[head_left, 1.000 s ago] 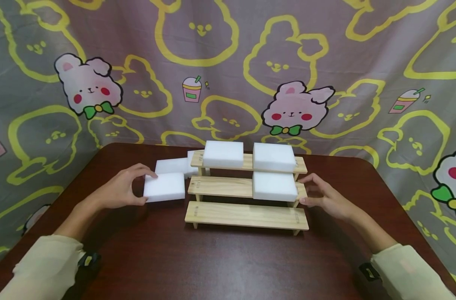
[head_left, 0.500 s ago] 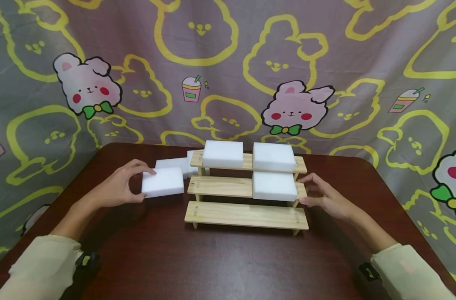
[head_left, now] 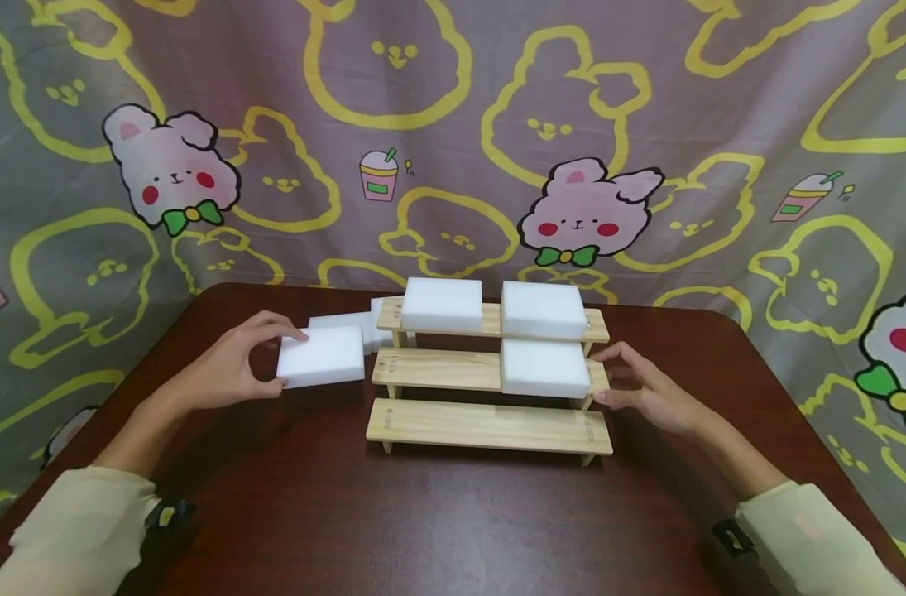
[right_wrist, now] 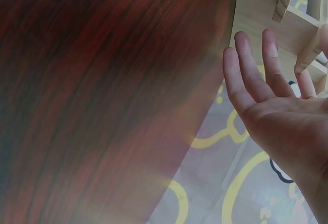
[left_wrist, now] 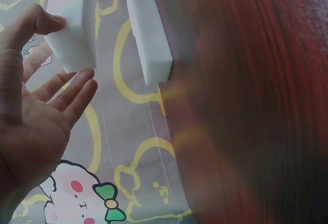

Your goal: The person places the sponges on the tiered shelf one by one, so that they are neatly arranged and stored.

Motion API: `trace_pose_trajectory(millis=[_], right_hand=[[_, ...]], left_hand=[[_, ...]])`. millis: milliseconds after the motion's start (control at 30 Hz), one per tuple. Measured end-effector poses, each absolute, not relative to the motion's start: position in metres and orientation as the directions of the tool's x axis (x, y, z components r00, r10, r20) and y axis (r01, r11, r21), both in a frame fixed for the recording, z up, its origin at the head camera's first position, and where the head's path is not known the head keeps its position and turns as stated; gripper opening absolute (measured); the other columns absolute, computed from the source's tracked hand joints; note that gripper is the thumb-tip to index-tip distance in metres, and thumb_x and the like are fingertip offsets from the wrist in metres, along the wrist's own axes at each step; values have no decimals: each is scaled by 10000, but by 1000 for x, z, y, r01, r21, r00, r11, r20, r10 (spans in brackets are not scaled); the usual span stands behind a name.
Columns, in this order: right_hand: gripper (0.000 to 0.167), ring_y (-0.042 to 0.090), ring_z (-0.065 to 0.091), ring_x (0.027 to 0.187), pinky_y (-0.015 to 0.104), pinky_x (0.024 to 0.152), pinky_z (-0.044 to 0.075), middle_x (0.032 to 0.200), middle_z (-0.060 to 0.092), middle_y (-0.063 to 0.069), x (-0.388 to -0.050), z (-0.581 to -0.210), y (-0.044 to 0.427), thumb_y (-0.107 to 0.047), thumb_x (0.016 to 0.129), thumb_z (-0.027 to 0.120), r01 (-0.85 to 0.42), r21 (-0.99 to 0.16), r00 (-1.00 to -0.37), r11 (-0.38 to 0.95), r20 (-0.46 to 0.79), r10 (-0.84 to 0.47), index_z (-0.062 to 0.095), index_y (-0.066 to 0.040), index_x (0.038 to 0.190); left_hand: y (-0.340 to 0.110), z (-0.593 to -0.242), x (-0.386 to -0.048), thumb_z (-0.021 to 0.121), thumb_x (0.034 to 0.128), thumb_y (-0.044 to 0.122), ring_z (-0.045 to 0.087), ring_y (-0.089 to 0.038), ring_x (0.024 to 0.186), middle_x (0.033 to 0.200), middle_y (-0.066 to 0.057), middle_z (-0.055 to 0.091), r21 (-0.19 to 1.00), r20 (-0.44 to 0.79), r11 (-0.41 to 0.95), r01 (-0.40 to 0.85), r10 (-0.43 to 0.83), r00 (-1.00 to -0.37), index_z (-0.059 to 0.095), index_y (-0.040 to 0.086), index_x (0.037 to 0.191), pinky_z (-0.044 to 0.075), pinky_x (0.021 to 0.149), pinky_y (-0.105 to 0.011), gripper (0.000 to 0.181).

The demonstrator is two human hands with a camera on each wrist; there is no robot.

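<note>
A white foam block [head_left: 320,356] is pinched between the thumb and fingers of my left hand [head_left: 225,364], held slightly above the table. In the left wrist view the thumb presses one face of that foam block [left_wrist: 72,24], and the lower fingers extend loosely. A three-tier wooden display stand [head_left: 490,426] is in the middle. My right hand [head_left: 657,397] holds the right end of its middle tier, thumb in front and index finger behind; the other fingers are extended in the right wrist view. Two foam blocks sit on the top tier, and one foam block [head_left: 545,364] on the middle tier's right.
Behind my left hand, more foam blocks [head_left: 341,324] lie on the dark red-brown table [head_left: 453,530], one partly hidden by the stand. A patterned curtain [head_left: 453,165] hangs beyond the table's back edge.
My left hand has lifted the foam block, moving it slightly up and left in the head view. My right hand stays at the stand's end.
</note>
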State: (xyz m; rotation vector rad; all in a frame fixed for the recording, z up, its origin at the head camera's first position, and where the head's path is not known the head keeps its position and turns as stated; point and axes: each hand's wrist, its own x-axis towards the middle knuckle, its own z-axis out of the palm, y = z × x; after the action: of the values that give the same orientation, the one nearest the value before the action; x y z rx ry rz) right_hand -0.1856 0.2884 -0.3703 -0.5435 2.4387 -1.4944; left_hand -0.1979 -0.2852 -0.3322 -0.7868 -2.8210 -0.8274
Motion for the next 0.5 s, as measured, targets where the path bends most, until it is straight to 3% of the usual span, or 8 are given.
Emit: trace_pose_trajectory(millis=[500], right_hand=[[460,276,630,1046,407,815,571,1233,589,236,-186,-370,289,-53,963,684,-204,-883,-902,423,1,-432,413,16,1329]], left_hand=[[-283,-321,-193,908,698,98,509,-397,1141,1309,-168,568,487,241,707,514,457,-857,690,54,1221,499,901,-638,568]])
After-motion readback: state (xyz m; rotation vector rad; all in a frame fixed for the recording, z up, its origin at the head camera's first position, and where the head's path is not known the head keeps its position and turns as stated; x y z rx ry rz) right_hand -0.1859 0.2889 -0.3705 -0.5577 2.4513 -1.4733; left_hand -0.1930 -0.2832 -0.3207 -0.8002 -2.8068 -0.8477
